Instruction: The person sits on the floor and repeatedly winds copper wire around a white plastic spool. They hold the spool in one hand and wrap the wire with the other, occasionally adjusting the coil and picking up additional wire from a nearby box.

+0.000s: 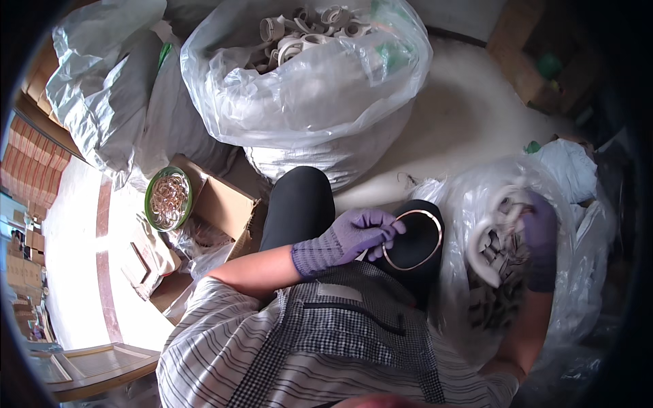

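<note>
My left hand (354, 238), in a purple knit glove, pinches a thin copper-coloured metal ring (440, 238) at its left side. The ring is held up above my dark-trousered right knee. My right hand (541, 228), gloved the same way, reaches into a clear plastic bag (457, 272) on my right. It is against a white curved piece (484, 262) there, its fingers mostly hidden and blurred, so whether it grips the piece is unclear. Below lie several flat grey-beige pieces (496, 299) inside the bag.
A large clear-lined sack (306, 109) of white ring-shaped parts (313, 41) stands ahead. On the left, a green-rimmed bowl (149, 204) of copper-coloured rings sits beside an open cardboard box (221, 204). Another wrapped sack (109, 102) stands far left.
</note>
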